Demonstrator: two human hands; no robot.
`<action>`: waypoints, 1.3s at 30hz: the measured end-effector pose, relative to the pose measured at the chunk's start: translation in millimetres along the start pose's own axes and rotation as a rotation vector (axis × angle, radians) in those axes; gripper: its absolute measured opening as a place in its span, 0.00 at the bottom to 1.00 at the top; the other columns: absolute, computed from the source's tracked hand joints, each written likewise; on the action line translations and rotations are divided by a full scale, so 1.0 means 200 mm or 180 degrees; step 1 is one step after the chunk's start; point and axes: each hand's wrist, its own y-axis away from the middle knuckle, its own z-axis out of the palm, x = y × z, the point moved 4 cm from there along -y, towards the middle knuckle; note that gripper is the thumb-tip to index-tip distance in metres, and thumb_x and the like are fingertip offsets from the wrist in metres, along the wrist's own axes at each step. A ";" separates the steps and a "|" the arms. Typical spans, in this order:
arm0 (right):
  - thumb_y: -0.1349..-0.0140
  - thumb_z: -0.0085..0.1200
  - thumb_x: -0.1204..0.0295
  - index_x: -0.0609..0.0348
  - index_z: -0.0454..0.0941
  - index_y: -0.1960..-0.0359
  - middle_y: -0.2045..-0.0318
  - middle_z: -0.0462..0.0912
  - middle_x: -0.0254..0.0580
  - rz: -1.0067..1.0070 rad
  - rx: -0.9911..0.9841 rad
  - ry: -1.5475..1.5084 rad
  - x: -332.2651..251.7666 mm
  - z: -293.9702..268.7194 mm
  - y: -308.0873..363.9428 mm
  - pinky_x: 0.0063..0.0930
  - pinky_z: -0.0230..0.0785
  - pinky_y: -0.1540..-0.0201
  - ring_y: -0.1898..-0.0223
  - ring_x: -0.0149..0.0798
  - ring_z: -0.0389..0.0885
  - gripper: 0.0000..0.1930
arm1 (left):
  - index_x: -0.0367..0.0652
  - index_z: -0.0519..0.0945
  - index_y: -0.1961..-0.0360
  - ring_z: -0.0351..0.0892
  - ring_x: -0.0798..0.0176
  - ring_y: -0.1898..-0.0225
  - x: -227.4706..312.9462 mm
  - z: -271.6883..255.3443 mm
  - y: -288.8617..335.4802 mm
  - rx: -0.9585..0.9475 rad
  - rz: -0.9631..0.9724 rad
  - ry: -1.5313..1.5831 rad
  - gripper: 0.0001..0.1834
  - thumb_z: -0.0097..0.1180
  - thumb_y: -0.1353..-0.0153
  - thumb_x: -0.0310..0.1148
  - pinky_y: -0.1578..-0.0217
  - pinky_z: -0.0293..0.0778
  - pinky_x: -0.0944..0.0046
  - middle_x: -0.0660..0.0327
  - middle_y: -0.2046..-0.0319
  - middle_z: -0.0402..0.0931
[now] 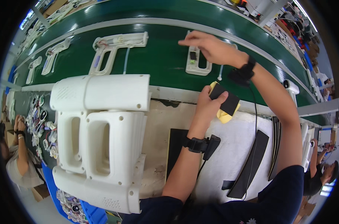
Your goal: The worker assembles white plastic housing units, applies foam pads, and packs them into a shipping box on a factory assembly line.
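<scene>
My left hand (210, 102) is closed on a black foam pad (226, 100) with yellow backing paper (224, 116) showing around its edges. It is above the near side of the bench, beside the conveyor. My right hand (214, 48) reaches over a white handle-shaped plastic housing (192, 70) on the green belt. Its fingers stretch out to the left, and its palm side is hidden. A small black pad (193, 56) and a green part (192, 62) lie inside that housing's handle.
Stacked white plastic shells (117, 93) stand at the left. Another housing with wiring (102, 56) lies farther left on the green conveyor (165, 48). Black foam strips (249, 164) lie on the bench at right. A blue bin (93, 213) is low at left; co-workers are at both sides.
</scene>
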 end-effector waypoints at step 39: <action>0.44 0.53 0.80 0.62 0.57 0.32 0.37 0.68 0.57 0.1657 -0.0983 0.0277 0.56 -0.29 0.46 0.42 0.61 0.36 0.40 0.57 0.70 0.35 | 0.33 0.72 0.57 0.79 0.64 0.63 -0.02 0.08 0.02 -0.0507 0.0029 -0.1647 0.21 0.67 0.43 0.36 0.60 0.75 0.64 0.54 0.64 0.79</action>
